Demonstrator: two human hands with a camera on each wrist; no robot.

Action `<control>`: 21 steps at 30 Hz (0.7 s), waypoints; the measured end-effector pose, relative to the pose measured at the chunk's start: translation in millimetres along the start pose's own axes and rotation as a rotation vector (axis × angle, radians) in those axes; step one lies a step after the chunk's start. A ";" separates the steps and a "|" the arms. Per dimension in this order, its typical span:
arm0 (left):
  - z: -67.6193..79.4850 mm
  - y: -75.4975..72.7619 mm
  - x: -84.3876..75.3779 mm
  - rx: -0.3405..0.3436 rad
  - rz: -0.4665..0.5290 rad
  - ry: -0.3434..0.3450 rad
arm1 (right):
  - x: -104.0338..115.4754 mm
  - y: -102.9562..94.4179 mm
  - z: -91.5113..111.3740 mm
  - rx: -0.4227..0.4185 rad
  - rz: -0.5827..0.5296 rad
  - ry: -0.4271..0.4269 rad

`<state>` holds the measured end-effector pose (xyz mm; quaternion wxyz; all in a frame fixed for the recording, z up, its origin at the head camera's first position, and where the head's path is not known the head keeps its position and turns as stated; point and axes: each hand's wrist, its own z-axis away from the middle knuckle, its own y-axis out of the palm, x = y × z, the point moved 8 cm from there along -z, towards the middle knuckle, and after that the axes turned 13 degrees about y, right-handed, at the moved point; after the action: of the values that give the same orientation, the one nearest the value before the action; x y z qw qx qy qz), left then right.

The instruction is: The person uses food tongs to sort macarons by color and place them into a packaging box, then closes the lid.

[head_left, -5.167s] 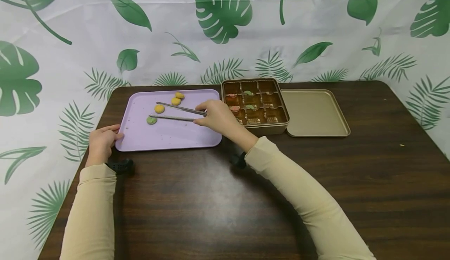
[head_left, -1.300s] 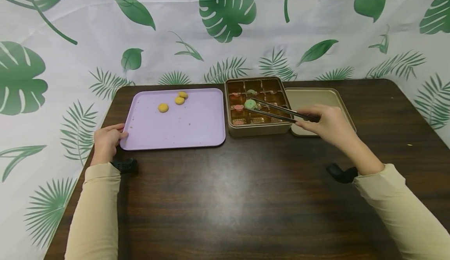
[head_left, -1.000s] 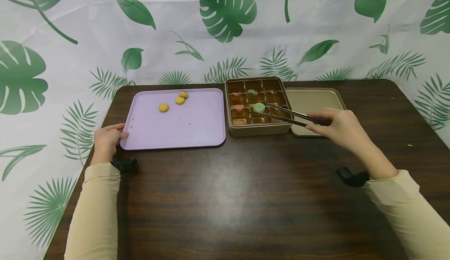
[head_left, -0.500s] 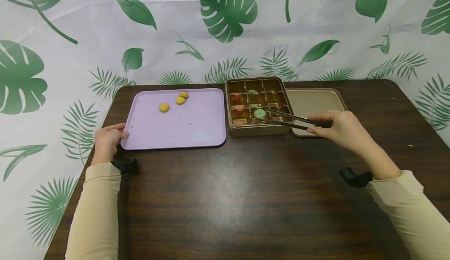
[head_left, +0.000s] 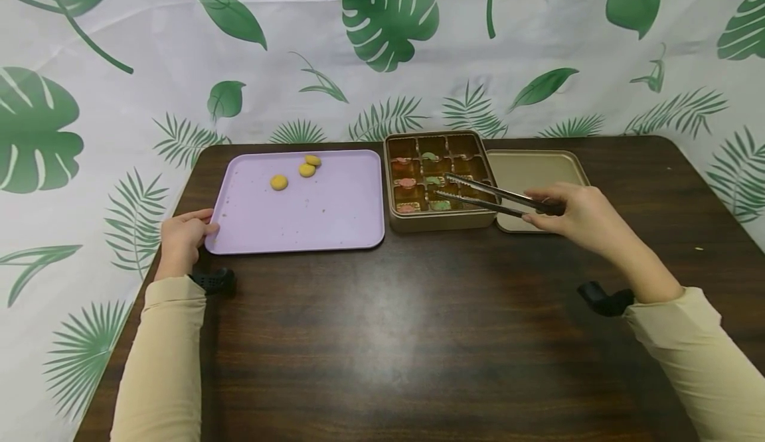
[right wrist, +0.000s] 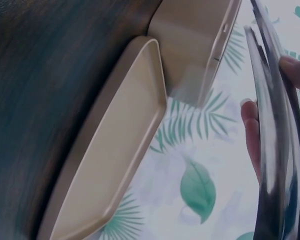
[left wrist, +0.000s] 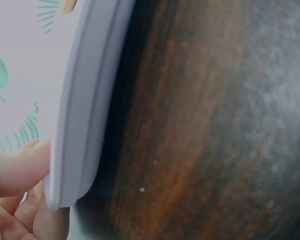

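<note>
A green cookie (head_left: 441,206) has gone from the tongs (head_left: 501,194), gripped by the right hand (head_left: 582,218), into the box (head_left: 442,222) beside it; the left hand (head_left: 181,237) pinches the tray (head_left: 335,226).

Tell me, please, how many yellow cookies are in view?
3: one yellow cookie lies alone on the purple tray; right of it, the second cookie and third cookie sit close together near the far edge. The box may hide more.
</note>
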<state>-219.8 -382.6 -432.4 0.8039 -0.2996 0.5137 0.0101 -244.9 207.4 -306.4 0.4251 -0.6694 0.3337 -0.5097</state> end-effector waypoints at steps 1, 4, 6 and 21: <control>0.0 -0.4 0.0 -0.004 0.001 0.002 | 1.3 0.2 -0.9 -0.001 -0.004 -0.004; -0.3 -1.5 -0.1 -0.006 0.004 0.007 | 8.6 0.5 -4.3 -0.013 0.001 -0.042; 0.6 -1.2 -1.1 0.000 0.008 0.006 | 15.0 0.9 -7.7 -0.024 0.005 -0.061; 3.2 1.6 -1.5 0.016 0.024 -0.007 | 78.4 19.9 -61.9 0.085 0.013 -0.052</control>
<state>-218.4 -379.3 -431.0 0.8078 -0.2870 0.5146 0.0168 -284.8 116.0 -285.8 0.4651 -0.6616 0.3050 -0.5029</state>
